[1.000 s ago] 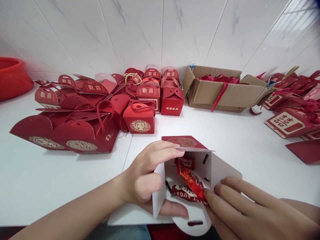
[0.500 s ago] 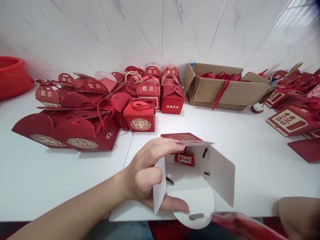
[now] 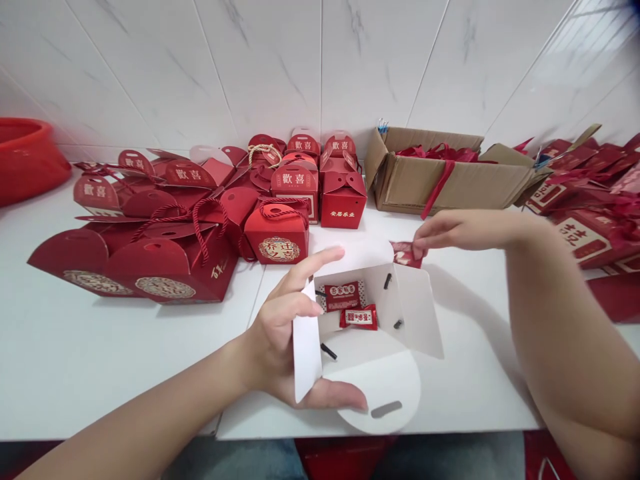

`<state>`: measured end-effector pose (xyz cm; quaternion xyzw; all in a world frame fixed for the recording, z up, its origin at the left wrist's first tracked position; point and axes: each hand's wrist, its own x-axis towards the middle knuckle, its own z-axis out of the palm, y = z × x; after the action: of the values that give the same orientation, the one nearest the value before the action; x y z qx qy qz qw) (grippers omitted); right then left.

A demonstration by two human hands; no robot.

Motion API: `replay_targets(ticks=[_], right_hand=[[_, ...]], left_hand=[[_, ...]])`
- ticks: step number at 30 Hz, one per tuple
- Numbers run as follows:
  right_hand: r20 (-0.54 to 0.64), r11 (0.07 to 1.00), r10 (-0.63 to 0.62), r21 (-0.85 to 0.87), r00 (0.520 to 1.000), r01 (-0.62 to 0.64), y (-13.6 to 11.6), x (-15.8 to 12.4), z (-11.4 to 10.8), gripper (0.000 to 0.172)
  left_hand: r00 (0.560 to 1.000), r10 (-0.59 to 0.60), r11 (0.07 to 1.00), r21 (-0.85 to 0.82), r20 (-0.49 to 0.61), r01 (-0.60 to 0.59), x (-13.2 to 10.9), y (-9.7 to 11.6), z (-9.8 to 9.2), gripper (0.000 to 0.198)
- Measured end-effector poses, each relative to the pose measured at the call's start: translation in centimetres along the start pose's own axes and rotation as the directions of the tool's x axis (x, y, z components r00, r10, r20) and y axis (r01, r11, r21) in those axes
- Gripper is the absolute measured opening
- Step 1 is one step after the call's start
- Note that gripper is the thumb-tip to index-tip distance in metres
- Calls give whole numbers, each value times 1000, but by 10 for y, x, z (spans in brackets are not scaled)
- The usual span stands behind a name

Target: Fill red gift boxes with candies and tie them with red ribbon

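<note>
An open gift box (image 3: 410, 313), white inside, stands near the table's front edge with its flaps spread. My left hand (image 3: 285, 333) grips its left flap, thumb below and fingers over the top. Two red wrapped candies (image 3: 350, 305) lie in the bottom. My right hand (image 3: 453, 232) reaches over behind the box and pinches a small red packet (image 3: 404, 253) just past the far flap.
Several red gift boxes (image 3: 277, 237) and flat red box blanks (image 3: 135, 267) crowd the back left. A cardboard carton (image 3: 450, 177) with red ribbons sits at the back centre. More red boxes (image 3: 585, 200) pile at the right. A red basin (image 3: 27, 157) stands far left.
My right hand left the box's inside, dropped below the table edge, then came up and reached behind the box with a red packet. The large candy packet is gone from the box; the far flap folded back.
</note>
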<state>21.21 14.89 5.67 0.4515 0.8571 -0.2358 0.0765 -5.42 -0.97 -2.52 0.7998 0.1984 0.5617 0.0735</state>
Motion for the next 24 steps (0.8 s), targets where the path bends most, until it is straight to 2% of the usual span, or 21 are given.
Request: replay_targets(ticks=[2, 3, 4, 6, 8, 9, 10, 11, 13, 14, 15, 16, 18, 19, 21, 22, 24], right_hand=[[118, 998, 65, -33, 991, -62, -1, 18, 6, 28], [128, 993, 105, -65, 986, -97, 0, 19, 10, 25], [80, 985, 144, -103, 986, -135, -1, 16, 13, 24], [-111, 966, 168, -179, 980, -186, -9, -1, 16, 23], [-361, 962, 60, -228, 931, -151, -30, -29, 13, 20], [-483, 972, -48, -225, 874, -71, -45, -44, 11, 20], [-559, 972, -194, -220, 806, 81, -61, -59, 11, 20], [-590, 934, -355, -195, 725, 298, -78, -72, 14, 18], [-448, 777, -600, -129, 663, 616, -108, -88, 26, 18], [-348, 728, -672, -145, 654, 670, -119, -90, 37, 16], [-259, 725, -688, -201, 678, 659, -127, -89, 48, 13], [-193, 743, -662, -288, 724, 604, -133, -85, 61, 8], [-148, 786, -520, -468, 841, 404, -138, -74, 86, 12], [-140, 787, -454, -526, 880, 322, -138, -68, 97, 14], [-161, 780, -391, -581, 906, 233, -138, -59, 114, 10], [-171, 777, -393, -588, 903, 227, -138, -56, 121, 7], [-200, 779, -429, -575, 881, 250, -140, -52, 132, 15]], left_hand=[[1000, 7, 1000, -9, 13, -7, 1, 0, -1, 98], [1000, 7, 1000, -11, 18, -7, 1, 0, -1, 100], [1000, 5, 1000, -11, 26, -5, 1, 0, -1, 102], [999, 3, 1000, -3, 43, -3, 2, -1, -2, 105], [998, 8, 1000, 8, 59, -9, 2, -1, -2, 109], [998, 10, 1000, 11, 65, -11, 2, -1, -2, 111], [998, 9, 1000, 14, 68, -10, 2, 0, -1, 112], [997, 5, 1000, 15, 71, -6, 2, 2, -1, 112], [997, -8, 1000, 23, 71, 6, 1, 6, 0, 109], [997, -15, 999, 31, 73, 13, 1, 8, 1, 107], [997, -18, 999, 46, 80, 14, 0, 11, 2, 104], [996, -16, 998, 66, 90, 10, 0, 13, 2, 100], [993, -1, 994, 112, 117, -12, 1, 18, 3, 88], [991, 18, 990, 134, 135, -36, 2, 19, 3, 81], [983, 69, 979, 177, 170, -99, 4, 21, 4, 64], [978, 96, 971, 200, 188, -133, 4, 21, 4, 55], [966, 145, 946, 255, 213, -199, 5, 23, 6, 37]])
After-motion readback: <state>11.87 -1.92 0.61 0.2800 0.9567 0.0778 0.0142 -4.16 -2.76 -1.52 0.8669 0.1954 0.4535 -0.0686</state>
